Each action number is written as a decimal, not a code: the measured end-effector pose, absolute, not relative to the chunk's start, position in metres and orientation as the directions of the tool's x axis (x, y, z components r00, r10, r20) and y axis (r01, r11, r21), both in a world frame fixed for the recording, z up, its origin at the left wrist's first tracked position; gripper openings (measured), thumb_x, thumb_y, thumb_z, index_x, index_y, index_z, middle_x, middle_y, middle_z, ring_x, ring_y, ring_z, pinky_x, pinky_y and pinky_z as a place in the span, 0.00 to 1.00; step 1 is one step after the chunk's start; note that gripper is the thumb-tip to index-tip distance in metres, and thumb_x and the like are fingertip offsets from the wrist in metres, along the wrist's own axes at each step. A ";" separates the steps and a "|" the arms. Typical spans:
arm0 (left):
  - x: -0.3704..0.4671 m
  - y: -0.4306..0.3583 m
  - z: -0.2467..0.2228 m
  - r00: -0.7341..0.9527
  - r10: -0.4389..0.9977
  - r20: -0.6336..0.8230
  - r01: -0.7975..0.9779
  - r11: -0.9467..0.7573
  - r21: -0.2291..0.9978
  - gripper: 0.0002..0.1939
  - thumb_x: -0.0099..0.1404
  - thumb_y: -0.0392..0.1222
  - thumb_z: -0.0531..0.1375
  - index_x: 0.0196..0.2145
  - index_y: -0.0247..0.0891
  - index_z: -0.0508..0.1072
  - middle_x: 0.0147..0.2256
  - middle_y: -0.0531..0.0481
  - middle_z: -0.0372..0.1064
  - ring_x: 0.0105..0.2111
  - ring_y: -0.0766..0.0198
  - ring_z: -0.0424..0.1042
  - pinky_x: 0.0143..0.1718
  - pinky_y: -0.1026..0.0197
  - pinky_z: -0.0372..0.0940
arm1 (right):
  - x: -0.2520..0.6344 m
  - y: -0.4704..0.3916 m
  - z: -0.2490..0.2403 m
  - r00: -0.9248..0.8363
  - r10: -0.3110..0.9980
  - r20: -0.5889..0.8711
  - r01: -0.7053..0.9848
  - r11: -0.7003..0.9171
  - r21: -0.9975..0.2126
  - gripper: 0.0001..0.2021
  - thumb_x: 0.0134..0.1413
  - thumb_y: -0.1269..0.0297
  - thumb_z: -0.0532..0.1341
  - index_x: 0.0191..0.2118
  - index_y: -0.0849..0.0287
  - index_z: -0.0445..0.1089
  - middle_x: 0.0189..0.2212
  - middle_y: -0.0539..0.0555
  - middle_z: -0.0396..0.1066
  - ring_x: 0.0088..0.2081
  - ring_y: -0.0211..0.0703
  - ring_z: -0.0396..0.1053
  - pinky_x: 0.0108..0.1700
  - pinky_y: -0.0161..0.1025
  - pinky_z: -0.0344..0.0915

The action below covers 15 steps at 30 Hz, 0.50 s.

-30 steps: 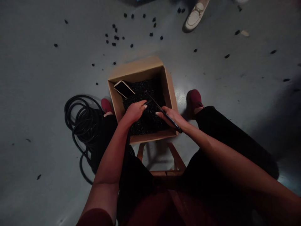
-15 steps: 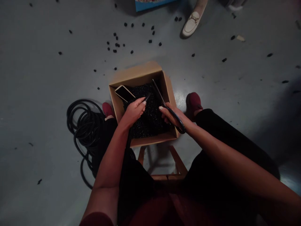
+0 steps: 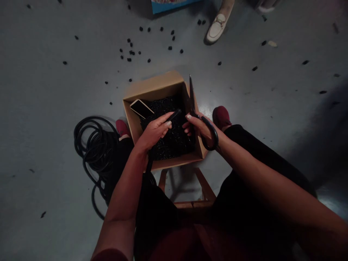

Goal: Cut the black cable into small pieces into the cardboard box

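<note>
My left hand [image 3: 156, 132] is closed around a black tube [image 3: 174, 115], with its end sticking out past the thumb and forefinger over the cardboard box [image 3: 160, 85]. Scissors [image 3: 191, 95] are in my right hand [image 3: 199, 127], their blades pointing away from me, apart from the tube's end. Below both hands, many small black pieces [image 3: 170, 145] fill the bottom of the box. A flat black rectangle with a pale rim [image 3: 141, 108] leans in its far left corner.
Coiled black tubing [image 3: 94, 145] lies on the floor by my left leg. Wooden legs [image 3: 203, 183] stand below the box. Small black bits are scattered over the floor [image 3: 89, 79]. Ahead are another person's pale shoe [image 3: 216, 29] and a blue-edged object [image 3: 174, 6].
The scissors have swung more upright, their tips moving away to the right. More of the tube's end now projects from my left hand. The view has shifted slightly.
</note>
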<state>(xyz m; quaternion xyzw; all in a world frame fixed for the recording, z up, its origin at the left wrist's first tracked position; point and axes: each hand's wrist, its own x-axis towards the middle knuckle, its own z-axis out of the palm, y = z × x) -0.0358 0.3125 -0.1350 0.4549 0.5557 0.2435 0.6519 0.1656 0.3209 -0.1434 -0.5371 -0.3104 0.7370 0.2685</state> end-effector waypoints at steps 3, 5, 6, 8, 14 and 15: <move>-0.034 0.312 -0.134 0.275 0.823 -0.497 0.203 0.456 0.867 0.28 0.63 0.48 0.58 0.59 0.39 0.66 0.33 0.51 0.66 0.23 0.75 0.56 0.23 0.71 0.55 | 0.168 0.327 -0.140 -0.304 0.686 -0.661 -0.215 -0.725 -0.654 0.13 0.54 0.55 0.63 0.38 0.55 0.61 0.27 0.48 0.69 0.25 0.34 0.67 0.27 0.32 0.66; -0.033 0.311 -0.135 0.284 0.820 -0.497 0.221 0.448 0.866 0.27 0.63 0.48 0.58 0.59 0.39 0.67 0.33 0.52 0.66 0.23 0.75 0.56 0.23 0.70 0.55 | 0.169 0.329 -0.136 -0.272 0.693 -0.668 -0.256 -0.721 -0.644 0.14 0.51 0.60 0.65 0.39 0.55 0.61 0.26 0.47 0.69 0.25 0.34 0.67 0.27 0.32 0.66; -0.032 0.311 -0.135 0.286 0.819 -0.497 0.232 0.444 0.866 0.27 0.64 0.48 0.57 0.59 0.39 0.67 0.32 0.52 0.66 0.23 0.75 0.56 0.23 0.70 0.55 | 0.169 0.329 -0.135 -0.238 0.710 -0.663 -0.266 -0.704 -0.659 0.15 0.48 0.62 0.66 0.40 0.54 0.60 0.26 0.46 0.68 0.26 0.34 0.67 0.27 0.32 0.66; -0.031 0.311 -0.137 0.294 0.820 -0.491 0.263 0.424 0.866 0.27 0.64 0.48 0.57 0.59 0.40 0.67 0.31 0.52 0.66 0.23 0.75 0.56 0.23 0.70 0.54 | 0.170 0.330 -0.132 -0.156 0.758 -0.633 -0.267 -0.650 -0.712 0.19 0.43 0.67 0.67 0.41 0.54 0.60 0.26 0.44 0.67 0.25 0.34 0.66 0.28 0.32 0.65; -0.028 0.311 -0.142 0.329 0.826 -0.458 0.368 0.334 0.868 0.25 0.65 0.45 0.54 0.59 0.39 0.67 0.29 0.54 0.66 0.23 0.73 0.55 0.25 0.69 0.54 | 0.176 0.333 -0.126 -0.071 0.897 -0.435 -0.061 -0.440 -0.896 0.18 0.41 0.69 0.62 0.41 0.53 0.60 0.29 0.45 0.68 0.25 0.35 0.64 0.28 0.35 0.63; -0.027 0.311 -0.143 0.335 0.821 -0.462 0.377 0.332 0.865 0.25 0.65 0.45 0.54 0.59 0.39 0.67 0.29 0.54 0.66 0.23 0.73 0.55 0.25 0.68 0.54 | 0.178 0.334 -0.125 -0.079 0.912 -0.403 0.007 -0.404 -0.915 0.17 0.42 0.69 0.61 0.41 0.53 0.60 0.30 0.45 0.69 0.26 0.35 0.65 0.29 0.36 0.63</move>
